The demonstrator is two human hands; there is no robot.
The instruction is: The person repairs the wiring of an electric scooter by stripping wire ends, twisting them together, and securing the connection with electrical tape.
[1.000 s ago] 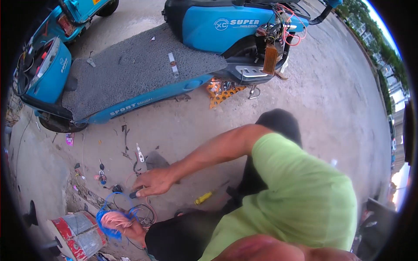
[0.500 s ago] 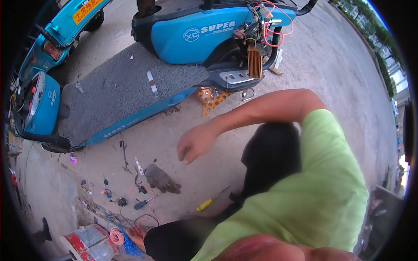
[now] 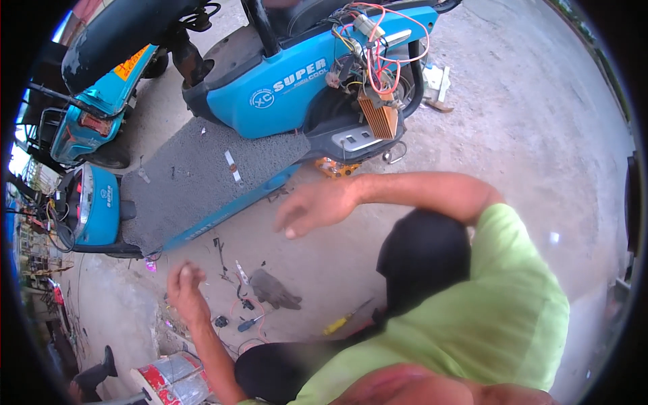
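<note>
My right hand [image 3: 314,206] hangs in the air in front of the scooter's deck [image 3: 202,189], its fingers loosely bent and apart, holding nothing. My left hand [image 3: 189,293] is raised at the lower left, fingers slightly curled with nothing visible in them. Below and between them on the ground lie a grey glove [image 3: 270,290], a thin metal tool [image 3: 241,271] and a blue-handled screwdriver [image 3: 248,324]. A yellow screwdriver [image 3: 337,324] lies by my legs. Loose red wires and a finned copper-coloured module [image 3: 378,118] hang exposed at the blue scooter's side [image 3: 266,94].
Another turquoise vehicle [image 3: 101,125] stands behind at upper left. A red and silver container [image 3: 169,378] is by my left forearm. A person's dark shoe and leg [image 3: 94,371] show at lower left. An orange spotted package [image 3: 337,169] lies under the scooter.
My left hand has left the blue and pink wire coil and risen. My right hand moved up and rightward from the small items on the ground. The view has shifted toward the scooter.
</note>
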